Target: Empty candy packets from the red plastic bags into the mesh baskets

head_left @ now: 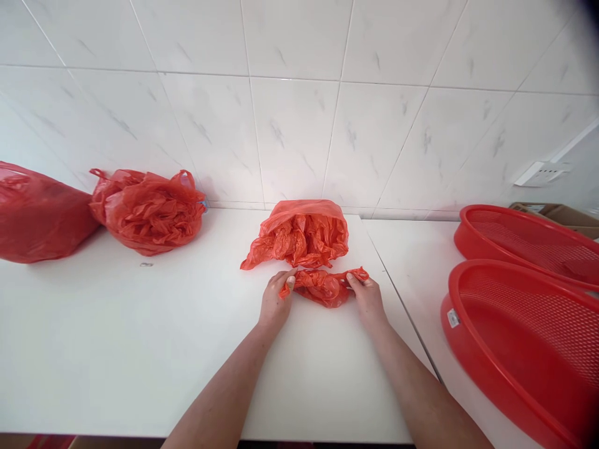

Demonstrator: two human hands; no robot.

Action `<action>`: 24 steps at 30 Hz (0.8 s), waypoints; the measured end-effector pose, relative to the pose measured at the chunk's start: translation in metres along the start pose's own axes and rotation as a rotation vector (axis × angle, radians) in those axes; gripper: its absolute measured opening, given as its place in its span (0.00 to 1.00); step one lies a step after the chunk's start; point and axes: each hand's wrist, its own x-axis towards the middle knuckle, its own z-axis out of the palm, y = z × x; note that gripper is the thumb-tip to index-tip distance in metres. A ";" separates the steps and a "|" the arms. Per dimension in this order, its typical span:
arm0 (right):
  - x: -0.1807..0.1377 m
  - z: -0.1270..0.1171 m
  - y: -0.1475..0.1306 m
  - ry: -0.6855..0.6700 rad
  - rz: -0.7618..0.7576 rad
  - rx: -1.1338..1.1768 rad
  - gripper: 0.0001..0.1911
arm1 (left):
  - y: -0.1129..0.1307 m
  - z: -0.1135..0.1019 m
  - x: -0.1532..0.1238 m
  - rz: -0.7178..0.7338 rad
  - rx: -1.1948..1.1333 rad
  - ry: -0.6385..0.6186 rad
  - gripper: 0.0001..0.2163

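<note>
A crumpled red plastic bag (pixel 322 288) is stretched sideways between my two hands, low over the white table. My left hand (pixel 277 296) pinches its left end, and a small tip sticks out below the thumb. At the other end, my right hand (pixel 367 294) grips the bag with thumb and fingers, a twisted corner showing above them. Just behind it lies a larger red plastic bag (pixel 306 212), its mouth facing me, stuffed with crumpled red bags (pixel 304 240).
Two full red bags, one at the far left (pixel 42 215) and one beside it (pixel 150 212), stand near the tiled wall (pixel 299 137). On the right are two red plastic baskets (pixel 510 349), a cardboard box (pixel 561 218) and a wall socket (pixel 540 174). A seam divides the white tabletop (pixel 140 349).
</note>
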 end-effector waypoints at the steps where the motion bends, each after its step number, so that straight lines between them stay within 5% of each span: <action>1: 0.000 -0.001 0.000 -0.010 -0.001 -0.008 0.16 | -0.001 0.000 0.001 -0.006 -0.013 -0.011 0.18; 11: -0.003 -0.005 -0.003 -0.061 -0.012 -0.118 0.19 | -0.004 -0.001 -0.001 0.050 -0.080 -0.098 0.23; 24: -0.008 -0.004 -0.010 -0.199 -0.064 -0.189 0.19 | 0.003 -0.004 -0.001 0.083 -0.175 -0.166 0.12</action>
